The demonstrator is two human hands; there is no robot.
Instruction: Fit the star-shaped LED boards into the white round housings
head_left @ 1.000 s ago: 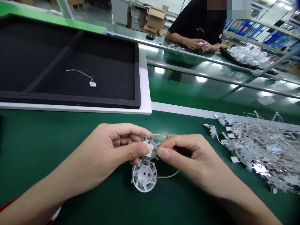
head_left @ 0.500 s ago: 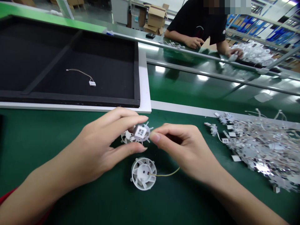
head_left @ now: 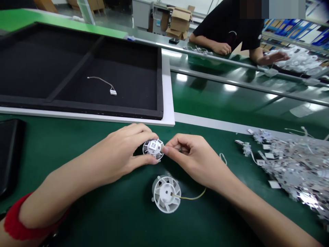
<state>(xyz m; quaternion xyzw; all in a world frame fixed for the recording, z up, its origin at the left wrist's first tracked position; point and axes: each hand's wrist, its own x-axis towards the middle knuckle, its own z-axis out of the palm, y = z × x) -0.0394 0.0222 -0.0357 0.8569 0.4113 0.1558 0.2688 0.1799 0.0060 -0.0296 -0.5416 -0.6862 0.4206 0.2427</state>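
My left hand (head_left: 128,147) is closed, its thumb and fingers around the sides of a round white plastic fan (head_left: 144,151). On the fan's face lies a small star-shaped circuit board (head_left: 153,146) bearing a square white label with printed code. My right hand (head_left: 192,154) pinches at the board's right edge; its other fingers are curled and partly hidden. Just below my hands a second white fan (head_left: 167,195) rests on the green table, hub and blades facing up. Its thin yellowish wire (head_left: 191,198) runs right, under my right wrist. A thin white wire loop (head_left: 223,158) shows behind that wrist.
At right lies a heap of star-shaped boards (head_left: 295,164) with wires. A black tray (head_left: 128,106) at upper left holds one wired labelled piece (head_left: 113,92). A black object (head_left: 10,154) sits at far left. Across the metal rails, a co-worker's hands (head_left: 222,48) are over the bench.
The labelled board, tilted above the fan before, now lies flat on the fan's face. My view has shifted left. The co-worker's hand near the white pile has opened out.
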